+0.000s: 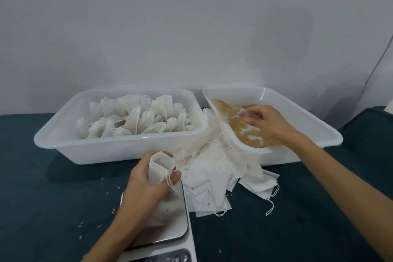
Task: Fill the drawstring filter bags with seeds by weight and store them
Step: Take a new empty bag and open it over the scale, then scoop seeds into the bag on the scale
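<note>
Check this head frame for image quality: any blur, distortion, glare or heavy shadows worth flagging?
Head view: soft, even lighting, with a faint shadow patch on the wall; wide-angle bending shows in the left bin rim and the seed bin; the right hand over the seeds is slightly motion-blurred; the scale plate gives a dull sheen, no harsh glare.

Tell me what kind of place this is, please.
Probably a small home or workshop packing station: a white plastic tub of filled bags, a white plastic tray of loose brown seeds, and a steel-topped weighing scale on dark blue cloth.
</note>
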